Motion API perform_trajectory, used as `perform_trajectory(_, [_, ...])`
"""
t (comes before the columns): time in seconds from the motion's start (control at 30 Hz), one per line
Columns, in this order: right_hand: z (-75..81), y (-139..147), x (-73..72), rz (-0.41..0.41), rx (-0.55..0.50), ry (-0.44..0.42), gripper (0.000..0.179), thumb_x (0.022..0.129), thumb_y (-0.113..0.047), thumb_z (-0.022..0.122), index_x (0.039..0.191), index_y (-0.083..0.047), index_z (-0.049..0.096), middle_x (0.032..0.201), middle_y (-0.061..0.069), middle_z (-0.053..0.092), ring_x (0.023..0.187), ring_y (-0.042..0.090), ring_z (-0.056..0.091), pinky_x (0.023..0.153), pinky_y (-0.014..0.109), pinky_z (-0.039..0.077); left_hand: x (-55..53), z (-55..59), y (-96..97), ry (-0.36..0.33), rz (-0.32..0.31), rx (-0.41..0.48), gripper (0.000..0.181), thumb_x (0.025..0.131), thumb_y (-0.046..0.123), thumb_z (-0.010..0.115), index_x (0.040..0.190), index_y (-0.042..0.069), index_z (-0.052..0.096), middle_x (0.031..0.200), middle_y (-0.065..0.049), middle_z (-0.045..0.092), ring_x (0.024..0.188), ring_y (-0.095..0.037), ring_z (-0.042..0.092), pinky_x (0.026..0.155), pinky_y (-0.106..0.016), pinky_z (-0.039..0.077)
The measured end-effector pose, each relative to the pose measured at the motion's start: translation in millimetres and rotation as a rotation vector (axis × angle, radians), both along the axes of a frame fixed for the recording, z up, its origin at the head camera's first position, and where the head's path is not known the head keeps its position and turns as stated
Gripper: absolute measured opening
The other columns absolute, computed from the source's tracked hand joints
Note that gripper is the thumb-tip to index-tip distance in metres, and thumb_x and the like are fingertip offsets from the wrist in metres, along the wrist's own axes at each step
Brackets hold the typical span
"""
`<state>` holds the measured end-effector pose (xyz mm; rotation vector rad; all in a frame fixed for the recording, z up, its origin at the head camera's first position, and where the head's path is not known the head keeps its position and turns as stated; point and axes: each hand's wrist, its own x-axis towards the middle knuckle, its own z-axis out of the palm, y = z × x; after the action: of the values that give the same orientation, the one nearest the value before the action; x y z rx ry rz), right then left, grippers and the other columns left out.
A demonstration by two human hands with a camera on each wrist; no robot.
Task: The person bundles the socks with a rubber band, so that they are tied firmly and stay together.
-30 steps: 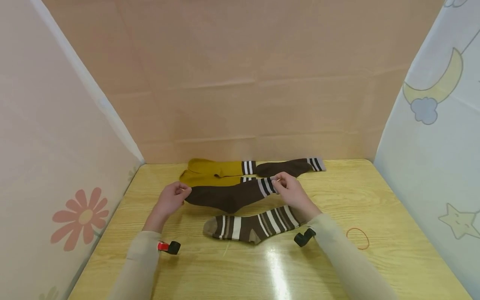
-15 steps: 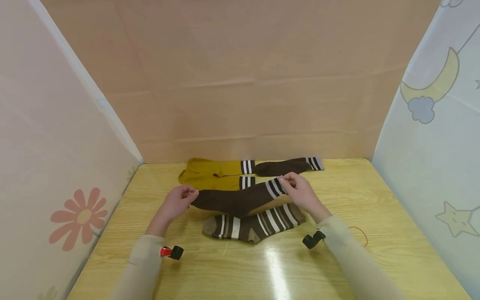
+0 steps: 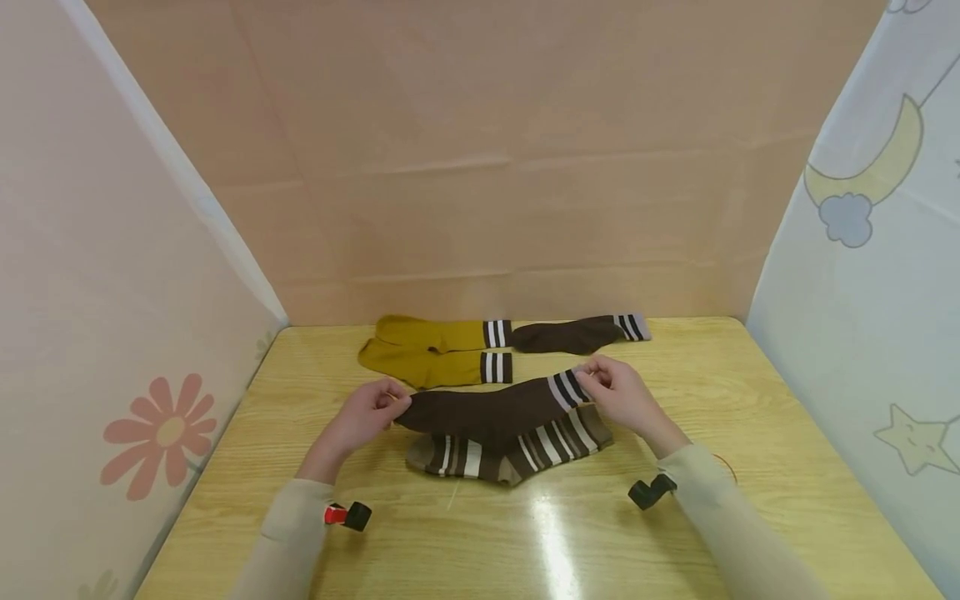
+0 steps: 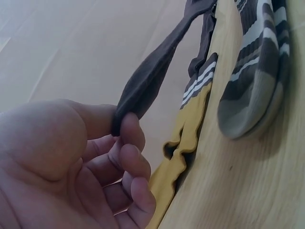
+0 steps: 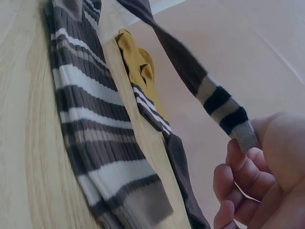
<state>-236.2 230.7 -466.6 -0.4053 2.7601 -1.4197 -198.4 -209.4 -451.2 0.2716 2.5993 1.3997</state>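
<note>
A dark brown sock [image 3: 480, 412] with a grey and black striped cuff is stretched sideways between both hands, above the table. My left hand [image 3: 371, 412] pinches its toe between thumb and forefinger, as the left wrist view also shows. At the cuff end, my right hand [image 3: 622, 400] pinches the grey rim [image 5: 245, 136]. Under the held sock, and partly hidden by it in the head view, lies a brown, white and tan striped sock [image 3: 558, 437]. In the right wrist view the striped sock [image 5: 95, 109] looks doubled, with two layers at its edge.
Two mustard socks [image 3: 450, 336] with white-striped brown cuffs lie at the back of the table [image 3: 450, 550]. Another brown sock [image 3: 573, 335] with a striped cuff lies to their right. A thin red band [image 3: 726, 467] shows beside the right sleeve. Cloth walls [image 3: 495, 167] enclose the table.
Both hands have moved right and nearer the body with the brown sock. It now overlaps the striped sock in view, and the front mustard sock is uncovered.
</note>
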Motion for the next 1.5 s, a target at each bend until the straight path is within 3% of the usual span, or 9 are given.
perform_trajectory(0.2, [0.6, 8.7, 3.7, 0.007, 0.008, -0.02, 0.024, 0.108, -0.026, 0.063, 0.111, -0.003, 0.066, 0.069, 0.001, 0.053, 0.058, 0.013, 0.044, 0.053, 0.029, 0.041, 3.2, -4.2, 4.0, -0.025, -0.041, 0.011, 0.017, 0.107, 0.021, 0.064, 0.112, 0.005, 0.068, 0.076, -0.021, 0.062, 0.069, -0.036, 0.057, 0.058, -0.031, 0.044])
perform_trajectory(0.33, [-0.3, 13.9, 5.1, 0.018, 0.02, -0.019, 0.025, 0.108, -0.026, 0.063, 0.112, -0.001, 0.066, 0.07, 0.001, 0.055, 0.058, 0.011, 0.045, 0.054, 0.029, 0.042, 5.4, -5.0, 6.5, -0.041, -0.066, 0.021, 0.018, 0.106, 0.021, 0.065, 0.113, 0.004, 0.068, 0.074, -0.018, 0.061, 0.065, -0.027, 0.054, 0.057, -0.031, 0.043])
perform_trajectory(0.63, [4.7, 22.2, 12.7, 0.023, 0.059, -0.031, 0.027, 0.108, -0.026, 0.062, 0.113, 0.0, 0.067, 0.067, 0.0, 0.051, 0.056, 0.01, 0.042, 0.053, 0.028, 0.04, 10.5, -3.4, 10.2, -0.064, -0.152, 0.041, 0.019, 0.106, 0.021, 0.066, 0.11, 0.003, 0.068, 0.063, 0.0, 0.048, 0.058, -0.014, 0.042, 0.054, -0.029, 0.038])
perform_trajectory(0.87, [7.1, 27.8, 17.3, 0.043, 0.054, -0.068, 0.028, 0.108, -0.024, 0.062, 0.113, 0.003, 0.067, 0.07, 0.009, 0.061, 0.058, 0.011, 0.047, 0.054, 0.029, 0.042, 12.8, -2.8, 12.6, -0.108, -0.198, 0.071, 0.019, 0.105, 0.019, 0.067, 0.108, 0.0, 0.068, 0.068, -0.006, 0.055, 0.059, -0.013, 0.042, 0.056, -0.028, 0.039])
perform_trajectory(1.03, [1.5, 30.6, 16.5, 0.054, 0.056, -0.121, 0.029, 0.107, -0.026, 0.063, 0.112, 0.002, 0.068, 0.074, 0.013, 0.065, 0.061, 0.011, 0.049, 0.056, 0.029, 0.043, 12.1, -3.3, 12.7, -0.133, -0.221, 0.058, 0.019, 0.104, 0.019, 0.067, 0.108, 0.0, 0.068, 0.068, -0.004, 0.053, 0.063, -0.016, 0.046, 0.06, -0.029, 0.043])
perform_trajectory(1.3, [-9.6, 29.6, 15.8, 0.093, 0.08, -0.154, 0.027, 0.108, -0.027, 0.063, 0.114, -0.001, 0.067, 0.069, 0.006, 0.06, 0.058, 0.011, 0.047, 0.054, 0.028, 0.042, 11.3, -11.9, 10.0, -0.152, -0.24, 0.071, 0.017, 0.105, 0.016, 0.066, 0.107, -0.001, 0.068, 0.069, -0.005, 0.053, 0.065, -0.018, 0.048, 0.072, -0.037, 0.058])
perform_trajectory(1.5, [-17.9, 30.2, 17.3, 0.114, 0.121, -0.117, 0.022, 0.107, -0.023, 0.064, 0.111, -0.002, 0.067, 0.072, 0.0, 0.063, 0.06, 0.011, 0.05, 0.057, 0.029, 0.043, 12.2, -20.9, 8.4, -0.138, -0.218, 0.021, 0.017, 0.104, 0.018, 0.068, 0.107, 0.002, 0.067, 0.071, -0.004, 0.057, 0.065, -0.016, 0.049, 0.061, -0.028, 0.047])
